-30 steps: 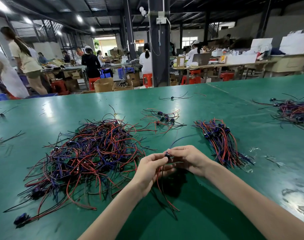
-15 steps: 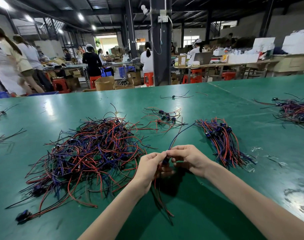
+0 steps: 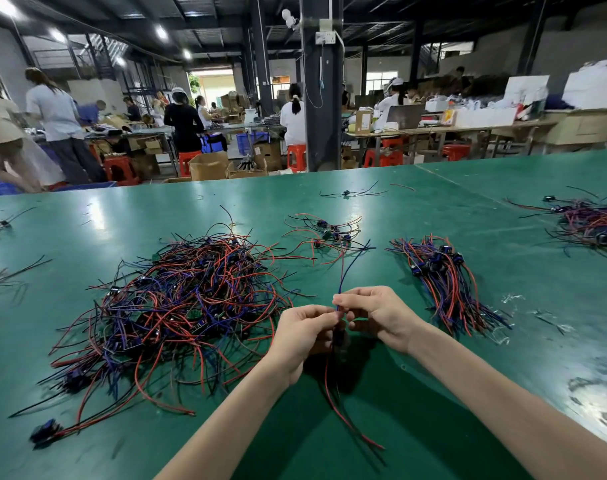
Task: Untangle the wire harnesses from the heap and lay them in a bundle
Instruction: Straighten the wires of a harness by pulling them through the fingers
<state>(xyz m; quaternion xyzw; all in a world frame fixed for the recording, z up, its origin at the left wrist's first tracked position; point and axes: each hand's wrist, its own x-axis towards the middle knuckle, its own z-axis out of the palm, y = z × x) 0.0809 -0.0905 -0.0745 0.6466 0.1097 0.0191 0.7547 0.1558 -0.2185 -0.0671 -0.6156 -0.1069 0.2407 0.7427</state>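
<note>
harness [image 3: 337, 339]: I see one held between both hands, just above the worktop [image 3: 554, 351]; red and dark wires trail toward me, and a blue wire points up and away.
left hand [image 3: 304, 336]: fingers curled, tips pinching the harness by its dark connector.
right hand [image 3: 381, 317]: touching the left hand, thumb and fingers pinched on the same harness where the blue wire leaves.
heap [image 3: 177, 306]: left of the hands, a loose tangle of red, blue and black wires on the worktop.
bundle [image 3: 444, 282]: right of the hands, wires roughly parallel, connectors at the far end.
cluster [image 3: 328, 233]: a few harnesses beyond the hands, between heap and bundle.
stray [image 3: 346, 193]: one more near the far edge.
pile [image 3: 593, 225]: far right edge.
people [image 3: 182, 119]: at benches behind.
</note>
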